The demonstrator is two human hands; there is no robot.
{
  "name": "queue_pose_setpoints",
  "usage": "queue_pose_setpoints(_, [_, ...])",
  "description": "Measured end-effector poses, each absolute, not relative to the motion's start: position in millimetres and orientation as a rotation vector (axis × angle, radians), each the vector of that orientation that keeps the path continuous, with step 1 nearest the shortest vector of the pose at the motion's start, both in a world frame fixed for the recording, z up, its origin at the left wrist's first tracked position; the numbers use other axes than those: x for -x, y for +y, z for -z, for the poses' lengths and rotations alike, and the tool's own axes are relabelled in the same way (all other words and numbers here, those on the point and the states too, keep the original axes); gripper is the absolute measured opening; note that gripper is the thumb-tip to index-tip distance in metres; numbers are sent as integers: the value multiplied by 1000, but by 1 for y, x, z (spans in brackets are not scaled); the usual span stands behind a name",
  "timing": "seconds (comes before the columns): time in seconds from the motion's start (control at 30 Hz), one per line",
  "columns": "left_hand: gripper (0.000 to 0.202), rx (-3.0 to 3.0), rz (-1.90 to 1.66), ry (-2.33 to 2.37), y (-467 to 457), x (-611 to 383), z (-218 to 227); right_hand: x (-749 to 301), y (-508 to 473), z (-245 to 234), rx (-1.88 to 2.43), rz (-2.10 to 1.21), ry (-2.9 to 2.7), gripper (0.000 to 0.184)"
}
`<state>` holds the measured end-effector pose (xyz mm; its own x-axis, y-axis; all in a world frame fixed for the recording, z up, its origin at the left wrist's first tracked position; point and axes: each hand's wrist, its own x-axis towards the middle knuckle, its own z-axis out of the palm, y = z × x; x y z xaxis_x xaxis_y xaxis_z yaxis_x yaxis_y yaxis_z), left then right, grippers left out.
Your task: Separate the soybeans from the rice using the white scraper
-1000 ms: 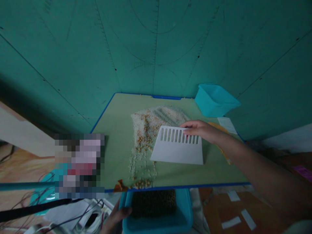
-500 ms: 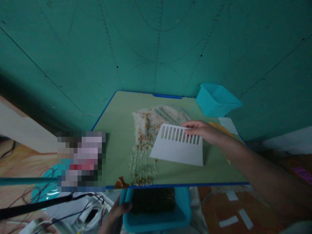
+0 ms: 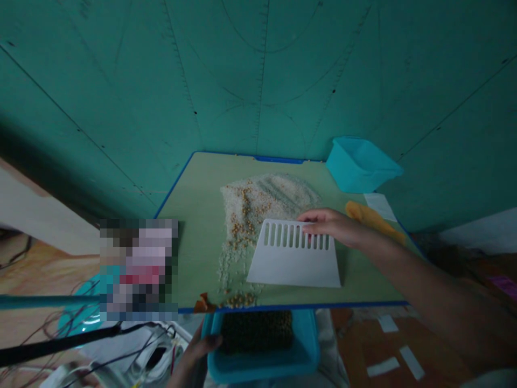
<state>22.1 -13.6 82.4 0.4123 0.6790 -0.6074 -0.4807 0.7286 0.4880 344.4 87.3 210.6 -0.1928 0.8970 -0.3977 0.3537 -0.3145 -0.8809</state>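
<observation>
White scraper [image 3: 294, 265] is in right hand [image 3: 333, 225], blue bin [image 3: 262, 369] in left hand [image 3: 198, 351].

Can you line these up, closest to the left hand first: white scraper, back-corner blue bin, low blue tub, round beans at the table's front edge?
In the head view:
1. Low blue tub: touching the left hand.
2. Round beans: at the table's front edge.
3. White scraper: farther right, in the right hand.
4. Back-corner blue bin: far right, farthest.
</observation>
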Motion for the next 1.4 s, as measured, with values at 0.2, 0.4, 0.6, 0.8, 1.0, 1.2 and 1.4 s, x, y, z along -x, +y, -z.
queue_pose_setpoints(0.2, [43, -222, -753, 870, -15, -17, -76, -342, 87, -207, 1600, -1524, -1475, 27])
queue_pose_setpoints(0.4, [39, -248, -750, 919, -16, -14, -69, -337, 82, -212, 1600, -1570, -1475, 26])
queue_pose_setpoints(0.6, [40, -266, -743, 865, -16, -15, -70, -334, 80, -213, 1579, -1573, -1497, 27])
queue_pose_setpoints(0.8, [41, -270, -765, 894, -17, -15, -68, -333, 76, -215, 1611, -1587, -1458, 26])
queue_pose_setpoints(1.0, [42, -228, -778, 919, -17, -15, -73, -329, 60, -217, 1554, -1577, -1514, 23])
queue_pose_setpoints(1.2, [39, -241, -767, 899, -15, -18, -76, -318, 53, -215, 1505, -1536, -1598, 21])
queue_pose_setpoints(1.4, [38, -279, -767, 914, -15, -18, -79, -311, 54, -215, 1535, -1463, -1674, 20])
